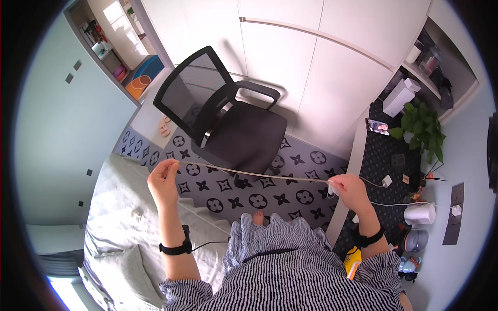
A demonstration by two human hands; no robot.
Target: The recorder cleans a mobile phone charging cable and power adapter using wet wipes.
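Note:
A thin pale cord (pixel 253 174) is stretched nearly straight between my two hands, above the patterned floor. My left hand (pixel 163 179) pinches its left end between thumb and fingers, over the edge of the bed. My right hand (pixel 348 189) grips the other end, together with a small whitish, translucent piece (pixel 333 189) that hangs below the fingers; what it is, I cannot tell. Each wrist wears a black band. Beyond the cord stands a black office chair (pixel 249 136) with a mesh back.
The bed (pixel 124 217) lies at the left, white cabinets (pixel 272 58) behind the chair. On the dark-covered desk (pixel 373 155) at the right are a phone (pixel 377 127), a potted plant (pixel 422 124), a white charger (pixel 386 181) and a white cup-shaped container (pixel 420 214). A white cable runs to the wall socket.

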